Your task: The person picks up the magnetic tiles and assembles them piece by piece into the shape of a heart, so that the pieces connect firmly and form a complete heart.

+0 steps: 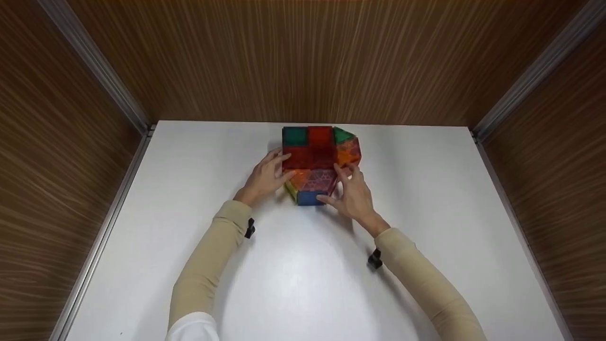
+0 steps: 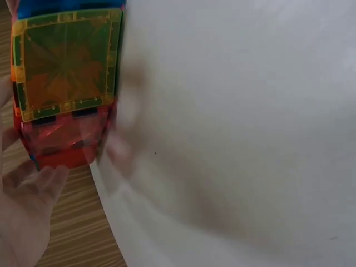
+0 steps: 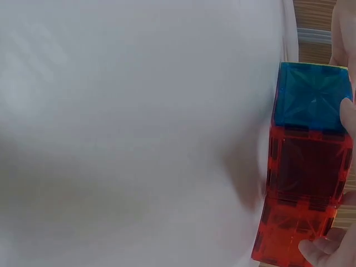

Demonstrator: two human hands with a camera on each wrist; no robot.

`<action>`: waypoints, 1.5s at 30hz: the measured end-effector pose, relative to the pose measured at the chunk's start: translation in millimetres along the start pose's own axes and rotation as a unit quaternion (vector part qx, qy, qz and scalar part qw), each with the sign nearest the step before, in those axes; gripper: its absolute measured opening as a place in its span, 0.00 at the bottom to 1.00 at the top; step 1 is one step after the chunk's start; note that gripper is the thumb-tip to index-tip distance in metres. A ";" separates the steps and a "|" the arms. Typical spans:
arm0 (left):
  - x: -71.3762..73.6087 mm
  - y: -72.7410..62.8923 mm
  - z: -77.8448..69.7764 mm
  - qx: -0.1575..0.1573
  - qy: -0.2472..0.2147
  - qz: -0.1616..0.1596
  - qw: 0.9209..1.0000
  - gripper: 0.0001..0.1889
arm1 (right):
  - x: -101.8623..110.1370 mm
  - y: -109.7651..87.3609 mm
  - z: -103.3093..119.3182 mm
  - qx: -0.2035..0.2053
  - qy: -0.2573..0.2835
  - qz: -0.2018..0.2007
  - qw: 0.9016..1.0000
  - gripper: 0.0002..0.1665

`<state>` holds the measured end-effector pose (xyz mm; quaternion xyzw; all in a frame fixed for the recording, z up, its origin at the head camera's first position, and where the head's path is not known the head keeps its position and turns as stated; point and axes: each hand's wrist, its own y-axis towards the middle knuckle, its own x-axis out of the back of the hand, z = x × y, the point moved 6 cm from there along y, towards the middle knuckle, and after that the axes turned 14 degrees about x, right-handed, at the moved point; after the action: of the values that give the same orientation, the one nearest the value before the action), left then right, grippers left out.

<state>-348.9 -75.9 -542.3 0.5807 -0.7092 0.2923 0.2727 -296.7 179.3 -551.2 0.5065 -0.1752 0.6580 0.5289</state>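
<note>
**Two hands on one tile block**

One block [image 1: 320,161] of see-through magnetic tiles stands on the white desk [image 1: 303,265], toward its far middle, just short of the brown wood-grain wall [image 1: 303,57]. It is boxy, built of square panels with some triangles at its right end. From the head view the top shows a green square and a red square at the back, a wide dark-red stretch in the middle, an orange panel and a green triangle on the right, and a pinkish panel with a blue one at the near corner. The left wrist view shows a yellow-green square side [image 2: 65,61] with red tiles beside it; the right wrist view shows one blue square [image 3: 311,95] and two red squares [image 3: 306,178] in a row.

The left hand [image 1: 265,177] lies against the block's left side, fingers [image 1: 274,157] stretched and touching the tiles, not curled round them. The right hand [image 1: 352,192] is at the near right corner, fingers spread, thumb on the blue tile and fingertips on the top edge, holding it lightly.

Two beige sleeves [image 1: 213,255], one on each arm, each with a black clip [image 1: 249,228] at the wrist.
</note>
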 end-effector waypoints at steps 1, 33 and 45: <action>-0.8 0.4 0.5 0.000 0.001 0.004 1.000 0.36 | -0.7 0.1 0.3 -0.002 0.000 0.002 1.000 0.61; -52.9 -68.6 -42.2 -0.001 -0.061 -0.095 0.994 0.35 | 21.8 4.6 -43.2 0.020 0.105 -0.011 0.994 0.39; -2.4 -8.6 3.4 0.008 -0.078 -0.074 0.994 0.36 | 17.2 -32.3 15.6 -0.007 0.031 -0.068 0.997 0.47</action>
<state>-340.2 -78.1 -545.5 0.6551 -0.6810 0.2307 0.2323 -259.7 188.4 -539.7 0.4930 -0.1287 0.6344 0.5814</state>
